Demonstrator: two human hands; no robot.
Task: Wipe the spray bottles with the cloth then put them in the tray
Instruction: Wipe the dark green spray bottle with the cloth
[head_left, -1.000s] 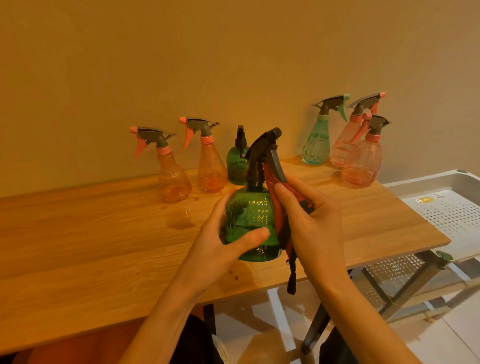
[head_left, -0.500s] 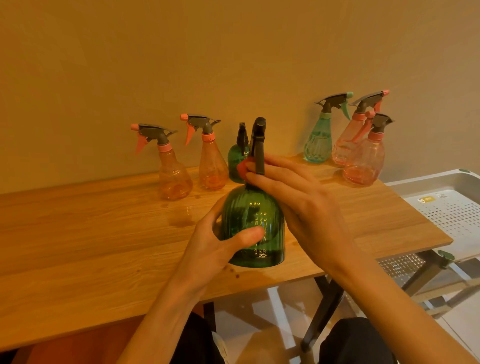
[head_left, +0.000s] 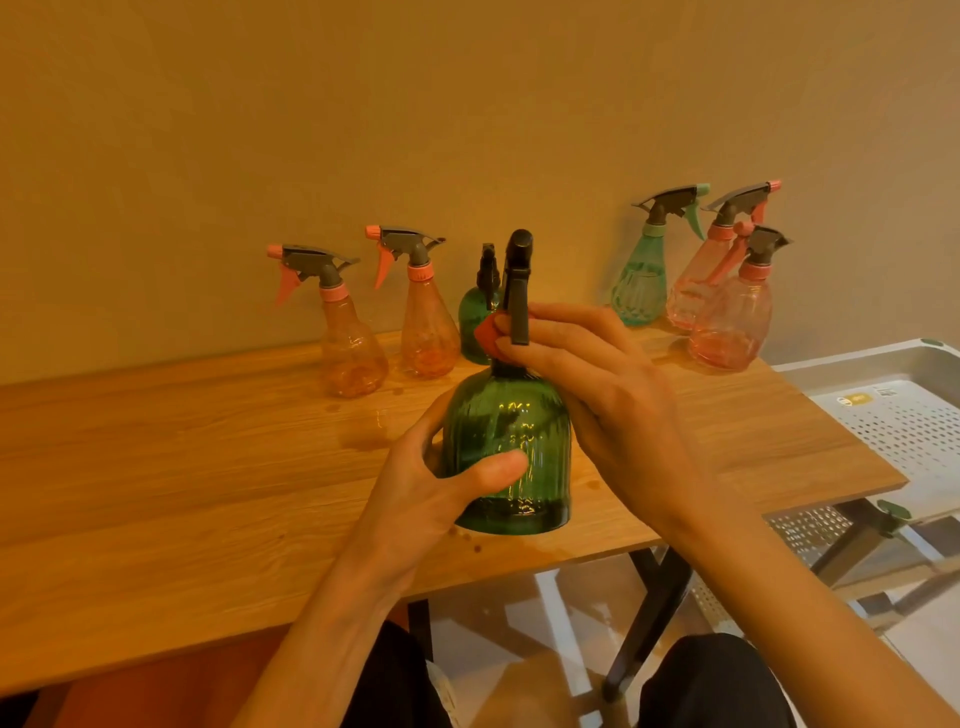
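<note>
A dark green ribbed spray bottle (head_left: 511, 441) with a black trigger head is held above the wooden table (head_left: 182, 467). My left hand (head_left: 441, 488) grips its body from the left, thumb across the front. My right hand (head_left: 597, 395) wraps around the bottle's neck and presses a red cloth (head_left: 485, 335) against it; only a corner of the cloth shows past my fingers. The white perforated tray (head_left: 904, 415) stands to the right of the table, with no bottle visible in it.
Along the wall stand two orange bottles (head_left: 353, 343) (head_left: 427, 322), another dark green bottle (head_left: 478, 317), a teal bottle (head_left: 641, 280) and two pink bottles (head_left: 727, 322). A lower perforated shelf (head_left: 810, 530) sits under the tray.
The bottle turned so its trigger head now points away from me. My right hand moved from the trigger up around the neck, bunching the cloth, which no longer hangs down.
</note>
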